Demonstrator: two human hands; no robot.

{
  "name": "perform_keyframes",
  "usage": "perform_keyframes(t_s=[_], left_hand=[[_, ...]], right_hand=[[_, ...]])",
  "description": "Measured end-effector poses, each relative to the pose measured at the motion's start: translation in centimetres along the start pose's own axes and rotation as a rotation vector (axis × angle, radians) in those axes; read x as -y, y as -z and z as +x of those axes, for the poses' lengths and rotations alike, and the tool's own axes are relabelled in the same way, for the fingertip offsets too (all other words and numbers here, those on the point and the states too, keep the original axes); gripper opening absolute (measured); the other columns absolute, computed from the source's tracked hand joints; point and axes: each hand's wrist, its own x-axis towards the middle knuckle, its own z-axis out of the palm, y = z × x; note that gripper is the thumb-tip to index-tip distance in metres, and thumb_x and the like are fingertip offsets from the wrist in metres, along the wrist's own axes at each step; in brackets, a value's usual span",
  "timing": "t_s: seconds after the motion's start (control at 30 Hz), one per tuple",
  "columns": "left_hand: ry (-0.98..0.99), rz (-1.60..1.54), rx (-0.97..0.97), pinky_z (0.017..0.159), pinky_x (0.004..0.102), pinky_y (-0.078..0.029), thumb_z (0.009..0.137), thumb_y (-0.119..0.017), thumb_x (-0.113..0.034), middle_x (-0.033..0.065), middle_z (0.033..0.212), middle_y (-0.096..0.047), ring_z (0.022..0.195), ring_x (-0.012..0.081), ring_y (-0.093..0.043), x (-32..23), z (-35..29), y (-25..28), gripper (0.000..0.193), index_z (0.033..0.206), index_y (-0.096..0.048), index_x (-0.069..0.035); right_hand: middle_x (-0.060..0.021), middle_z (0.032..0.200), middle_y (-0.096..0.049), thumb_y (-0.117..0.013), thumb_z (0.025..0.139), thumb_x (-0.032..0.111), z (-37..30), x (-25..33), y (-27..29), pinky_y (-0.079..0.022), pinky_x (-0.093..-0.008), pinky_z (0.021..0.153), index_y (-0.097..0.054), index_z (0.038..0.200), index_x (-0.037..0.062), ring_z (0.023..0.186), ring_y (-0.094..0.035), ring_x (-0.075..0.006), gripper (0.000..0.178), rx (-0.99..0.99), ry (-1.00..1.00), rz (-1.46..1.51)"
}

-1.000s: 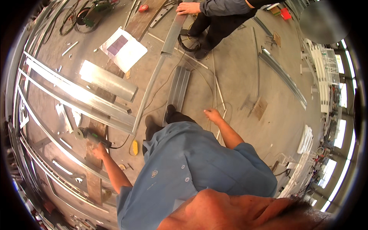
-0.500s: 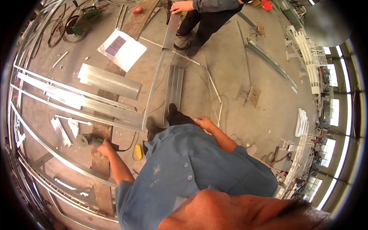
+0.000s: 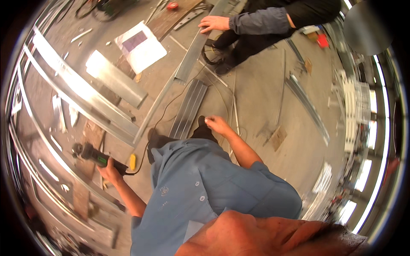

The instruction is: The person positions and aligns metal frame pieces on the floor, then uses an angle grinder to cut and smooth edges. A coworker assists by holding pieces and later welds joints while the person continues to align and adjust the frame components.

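Note:
My left hand (image 3: 110, 170) is closed around the body of an angle grinder (image 3: 96, 156), held out at the left beside the metal frame. The grinder's cord trails from its rear end toward my feet. My right hand (image 3: 218, 124) hangs in front of my right leg, its fingers loosely curled, with nothing visible in them. A grooved metal panel (image 3: 188, 110) lies on the floor just ahead of my feet. Beyond it, a co-worker's hand (image 3: 215, 23) rests on a long metal strip (image 3: 192, 59) that meets the thin bar (image 3: 154, 106) of the frame.
Long shiny metal profiles (image 3: 81, 87) stretch across the left side, with a wide flat strip (image 3: 117, 79) beside them. A yellow object (image 3: 133, 162) lies near my left foot. Farther off are a white sheet (image 3: 147, 53), a red tape measure (image 3: 172, 6) and metal channels (image 3: 307, 106) at the right.
My view has turned, so the frame now slants more steeply. The grinder has swung round in my left hand. The co-worker's arm reaches farther into view, the hand still on the strip.

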Motion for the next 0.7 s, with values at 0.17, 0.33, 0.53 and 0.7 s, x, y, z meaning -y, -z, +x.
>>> perform_keyframes(t_s=[0.17,0.33,0.53,0.7], left_hand=[[0.101,-0.009,0.087,0.084,0.0356,-0.054,0.077,-0.081,-0.012,0.0081,0.102,-0.066,0.088,0.0204,-0.063,-8.3,-16.3,-5.9,0.052,0.122,-0.06,0.001],[0.202,-0.045,0.127,0.081,0.034,-0.054,0.072,-0.084,-0.018,0.0078,0.101,-0.067,0.087,0.0177,-0.064,-11.9,-30.0,-13.3,0.059,0.122,-0.061,0.001],[0.285,0.011,0.11,0.088,0.0363,-0.057,0.077,-0.083,-0.02,0.0173,0.115,-0.071,0.101,0.0237,-0.07,-12.9,-39.7,-19.3,0.082,0.146,-0.047,0.007],[0.059,-0.229,0.007,0.098,0.0406,-0.053,0.078,-0.08,-0.018,0.0205,0.138,-0.057,0.12,0.0281,-0.062,-7.2,-47.4,-21.9,0.098,0.161,-0.031,0.0]], right_hand=[[-0.014,0.11,-0.078,-0.07,0.101,0.038,1.5,6.2,4.0,-0.055,-0.0342,0.095,-0.075,0.12,-0.0021,0.106,-0.071,-0.0193,0.045,0.457,0.236,-0.061],[-0.0228,0.139,-0.067,-0.069,0.101,0.037,-3.6,12.6,3.1,-0.05,-0.0396,0.11,-0.061,0.142,-0.0046,0.132,-0.064,-0.0298,0.059,0.985,0.384,-0.104],[-0.011,0.113,-0.067,-0.078,0.096,0.037,-7.6,10.5,0.6,-0.054,-0.0354,0.093,-0.057,0.134,-0.0026,0.103,-0.064,-0.0183,0.058,1.113,0.074,0.31],[-0.0051,0.101,-0.065,-0.081,0.093,0.027,-7.3,6.0,0.4,-0.056,-0.0331,0.082,-0.06,0.117,0.0025,0.092,-0.064,-0.0155,0.04,1.211,-0.166,0.489]])
